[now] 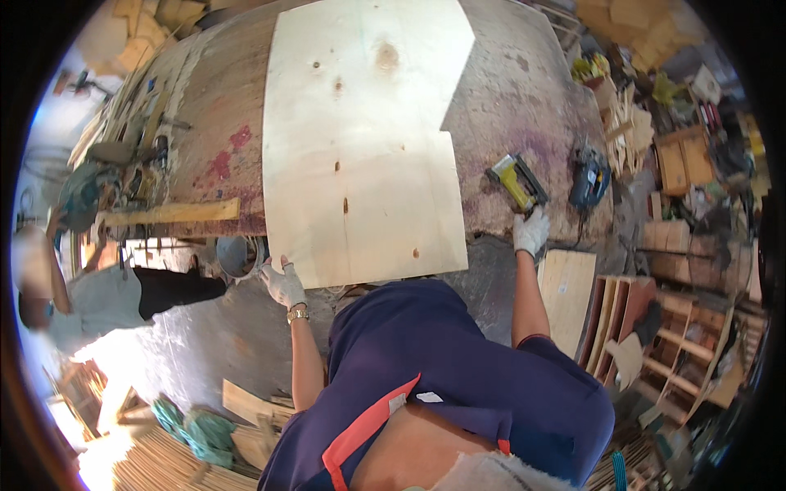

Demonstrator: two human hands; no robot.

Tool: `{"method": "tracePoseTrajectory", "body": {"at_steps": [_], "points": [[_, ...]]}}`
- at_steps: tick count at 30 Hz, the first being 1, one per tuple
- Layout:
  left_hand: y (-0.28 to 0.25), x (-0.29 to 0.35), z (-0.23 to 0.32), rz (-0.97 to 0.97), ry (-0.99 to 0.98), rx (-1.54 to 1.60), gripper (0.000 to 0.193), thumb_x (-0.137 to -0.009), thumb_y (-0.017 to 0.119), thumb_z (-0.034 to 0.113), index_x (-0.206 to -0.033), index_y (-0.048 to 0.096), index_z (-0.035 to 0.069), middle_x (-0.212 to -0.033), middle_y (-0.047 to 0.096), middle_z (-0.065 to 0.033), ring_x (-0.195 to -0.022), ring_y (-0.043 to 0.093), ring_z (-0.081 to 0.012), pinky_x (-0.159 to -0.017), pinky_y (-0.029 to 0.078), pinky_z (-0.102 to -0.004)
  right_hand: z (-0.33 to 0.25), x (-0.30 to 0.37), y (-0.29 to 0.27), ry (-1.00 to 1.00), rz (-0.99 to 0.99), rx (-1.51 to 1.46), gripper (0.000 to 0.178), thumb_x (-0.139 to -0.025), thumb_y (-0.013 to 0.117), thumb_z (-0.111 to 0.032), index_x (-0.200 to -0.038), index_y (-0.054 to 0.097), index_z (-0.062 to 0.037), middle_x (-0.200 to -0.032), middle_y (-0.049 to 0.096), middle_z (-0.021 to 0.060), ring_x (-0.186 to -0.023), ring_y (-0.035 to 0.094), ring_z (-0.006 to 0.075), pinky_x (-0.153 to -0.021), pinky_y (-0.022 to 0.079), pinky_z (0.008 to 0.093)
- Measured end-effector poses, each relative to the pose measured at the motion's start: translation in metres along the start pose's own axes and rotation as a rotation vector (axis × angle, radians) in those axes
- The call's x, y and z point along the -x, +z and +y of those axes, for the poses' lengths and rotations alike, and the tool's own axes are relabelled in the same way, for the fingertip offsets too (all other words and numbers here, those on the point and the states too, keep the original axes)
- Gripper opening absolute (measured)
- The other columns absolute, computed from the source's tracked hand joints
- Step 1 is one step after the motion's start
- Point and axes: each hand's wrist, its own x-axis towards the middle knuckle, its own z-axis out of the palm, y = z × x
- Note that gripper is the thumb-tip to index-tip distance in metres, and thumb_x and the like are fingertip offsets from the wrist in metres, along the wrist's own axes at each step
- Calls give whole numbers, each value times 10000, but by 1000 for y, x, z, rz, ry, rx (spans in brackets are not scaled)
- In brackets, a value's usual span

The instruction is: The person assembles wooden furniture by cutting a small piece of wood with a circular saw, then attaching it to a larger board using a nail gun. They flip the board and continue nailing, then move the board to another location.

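Observation:
A large pale plywood sheet (pixel 368 180) lies on the worktable, with an angled notch in its right side. My left hand (pixel 284 284), in a light glove, is at the sheet's near left corner, its thumb and fingers apart. To the right of the sheet lies a yellow-green and black nail gun (pixel 517 183). My gloved right hand (pixel 532 231) is at the table's near edge, closed at the near end of the nail gun; its fingers are partly hidden. A dark blue jigsaw (pixel 589 177) stands further right, with a cord hanging from it.
The stained worktable (pixel 508 90) extends beyond the sheet. At left, another person (pixel 98 299) works beside a machine (pixel 80 196) and a wooden strip (pixel 172 212). A bucket (pixel 237 255) stands below the table. Boards (pixel 565 290) and a wooden rack (pixel 679 352) are at right.

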Motion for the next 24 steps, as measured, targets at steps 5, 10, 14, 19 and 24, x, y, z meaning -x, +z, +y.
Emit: {"method": "tracePoseTrajectory", "body": {"at_steps": [5, 10, 14, 19, 24], "points": [[0, 18, 28, -39, -5, 151, 440, -993, 640, 430, -1230, 621, 60, -1160, 668, -211, -1040, 655, -372, -847, 527, -473, 0, -2, 3, -144, -161, -71, 421, -797, 737, -314, -1105, 670, -36, -1036, 688, 245, -944, 667, 453, -831, 538, 561], [-10, 27, 66, -323, -153, 675, 346, -1034, 616, 334, -1162, 659, 15, -1001, 709, -96, -902, 668, -170, -811, 525, -333, -29, 23, 3, -107, -252, -413, 316, -868, 701, -323, -931, 680, -14, -739, 669, 156, -637, 653, 342, -616, 528, 465], [-26, 53, 103, -516, -265, 1018, 368, -1067, 568, 346, -1188, 676, 16, -1022, 723, -78, -936, 672, -151, -867, 520, -322, -80, 41, -26, 390, -649, -979, 346, -959, 635, -350, -752, 577, -79, -605, 542, 45, -461, 513, 165, -428, 386, 337], [-45, 87, 132, -927, -309, 1106, 393, -1083, 492, 316, -1294, 632, 15, -1075, 739, -108, -1005, 698, -179, -920, 520, -320, -122, 83, -91, 390, -807, -984, 415, -1012, 628, -336, -684, 466, -141, -552, 455, -19, -417, 391, 108, -372, 296, 304], [-45, 95, 136, -1104, -456, 1307, 509, -1044, 558, 448, -1318, 616, 24, -1116, 735, -146, -1013, 701, -215, -901, 529, -339, -153, 137, -122, -197, -985, -719, 308, -982, 690, -235, -744, 568, -83, -574, 456, -42, -479, 392, 98, -443, 323, 316]]}}
